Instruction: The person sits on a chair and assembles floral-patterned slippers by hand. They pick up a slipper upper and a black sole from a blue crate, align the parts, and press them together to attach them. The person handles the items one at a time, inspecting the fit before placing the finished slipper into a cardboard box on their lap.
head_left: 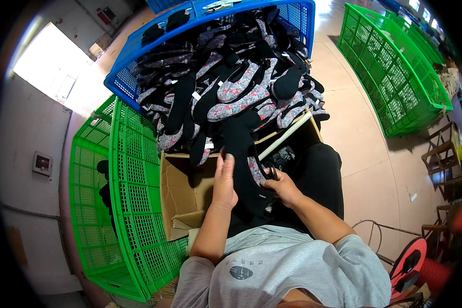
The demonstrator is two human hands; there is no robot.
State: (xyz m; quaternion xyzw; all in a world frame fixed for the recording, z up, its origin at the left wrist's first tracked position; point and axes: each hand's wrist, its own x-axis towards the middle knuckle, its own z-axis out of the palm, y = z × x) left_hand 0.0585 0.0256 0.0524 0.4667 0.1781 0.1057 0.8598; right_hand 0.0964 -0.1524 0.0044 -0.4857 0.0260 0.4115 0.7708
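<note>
In front of my body I hold a slipper (244,172) with a black sole and a grey-and-red floral upper. My left hand (224,179) is closed on its left edge, thumb lying along the black sole. On the opposite edge, by the floral upper, my right hand (282,189) pinches the slipper. A small dark curved piece shows at the right fingers; I cannot make out what it is. Just beyond my hands rises a heaped pile of similar floral slippers (238,84), several with black soles turned up.
Behind the pile stands a blue crate (119,77). An open cardboard box (182,192) sits at my lap, a pale tube (286,134) slanting across it. Green crates flank me at left (133,205) and far right (395,82). Wooden stools (443,154) and a red wheel (410,259) are at right.
</note>
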